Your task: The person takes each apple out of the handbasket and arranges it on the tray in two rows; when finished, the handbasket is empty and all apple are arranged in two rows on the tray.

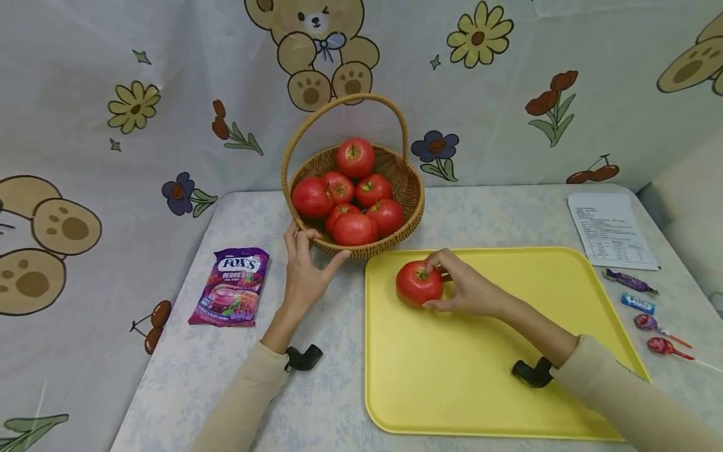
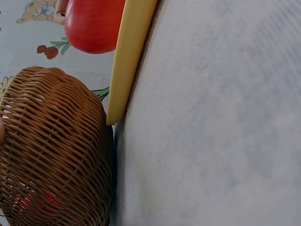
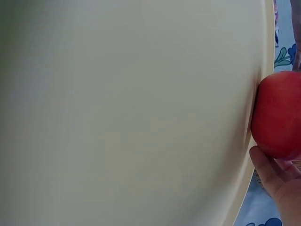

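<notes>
Tray: flat yellow plastic tray (image 1: 497, 376) on the pale mottled surface (image 1: 339, 389), nearest the viewer; it carries one fruit and is otherwise bare
Right hand: right hand (image 1: 469, 290) over the tray's far-left corner, fingers (image 1: 437, 258) curled round the round red apple (image 1: 418, 284), thumb at its near side
Apple in hand: sits on the tray, touching it, just inside the rim; the right wrist view shows its red side (image 3: 277, 115) against the tray floor
Left hand: left hand (image 1: 303, 267) on the surface beside the tray, fingers spread and lightly bent against the outer wall of the woven wicker basket (image 1: 407, 188), steadying it, gripping nothing
Basket contents: seven red apples (image 1: 354, 210) heaped inside, under the arched handle
Progress, judged: one apple out on the tray, seven in the basket; the transfer looks barely begun
Left of basket: purple bag of berry sweets (image 1: 230, 287)
Right of tray: printed paper sheet (image 1: 611, 229), wrapped sweets and lollipops (image 1: 649, 314)
</notes>
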`<state>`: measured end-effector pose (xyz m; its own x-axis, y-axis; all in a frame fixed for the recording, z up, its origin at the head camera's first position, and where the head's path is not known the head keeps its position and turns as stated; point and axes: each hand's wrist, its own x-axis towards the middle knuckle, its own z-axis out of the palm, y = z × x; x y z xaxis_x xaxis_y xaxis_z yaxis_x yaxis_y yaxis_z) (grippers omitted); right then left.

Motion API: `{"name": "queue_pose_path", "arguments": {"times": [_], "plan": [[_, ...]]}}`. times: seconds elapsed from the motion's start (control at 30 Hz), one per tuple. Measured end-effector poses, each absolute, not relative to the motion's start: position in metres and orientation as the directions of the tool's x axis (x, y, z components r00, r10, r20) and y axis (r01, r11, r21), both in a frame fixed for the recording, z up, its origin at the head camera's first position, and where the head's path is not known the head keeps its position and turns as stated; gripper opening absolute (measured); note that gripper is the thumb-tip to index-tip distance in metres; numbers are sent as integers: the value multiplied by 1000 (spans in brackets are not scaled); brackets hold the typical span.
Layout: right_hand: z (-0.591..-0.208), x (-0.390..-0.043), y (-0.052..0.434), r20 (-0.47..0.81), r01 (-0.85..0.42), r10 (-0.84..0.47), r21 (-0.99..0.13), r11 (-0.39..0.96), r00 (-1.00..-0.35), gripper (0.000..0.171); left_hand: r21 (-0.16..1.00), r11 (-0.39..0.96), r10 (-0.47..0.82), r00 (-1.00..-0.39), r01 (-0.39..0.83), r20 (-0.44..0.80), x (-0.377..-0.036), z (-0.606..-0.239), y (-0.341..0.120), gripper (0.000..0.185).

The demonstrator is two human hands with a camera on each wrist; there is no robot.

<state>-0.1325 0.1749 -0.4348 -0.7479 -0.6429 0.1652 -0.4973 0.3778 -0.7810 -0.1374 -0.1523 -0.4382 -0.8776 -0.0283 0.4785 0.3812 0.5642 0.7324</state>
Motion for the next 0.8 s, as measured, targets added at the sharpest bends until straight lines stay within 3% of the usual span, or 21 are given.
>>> {"name": "queue_pose_path", "arguments": {"times": [0.43, 0.8], "plan": [[-411, -130, 184, 164, -585, -666, -656, 477, -727, 66, 738, 565, -30, -885, 369, 465, -138, -439, -150, 58], [-351, -169, 164, 356, -731, -682, -557, 394, -639, 68, 745, 565, -34, -892, 355, 451, -137, -439, -153, 58]]}}
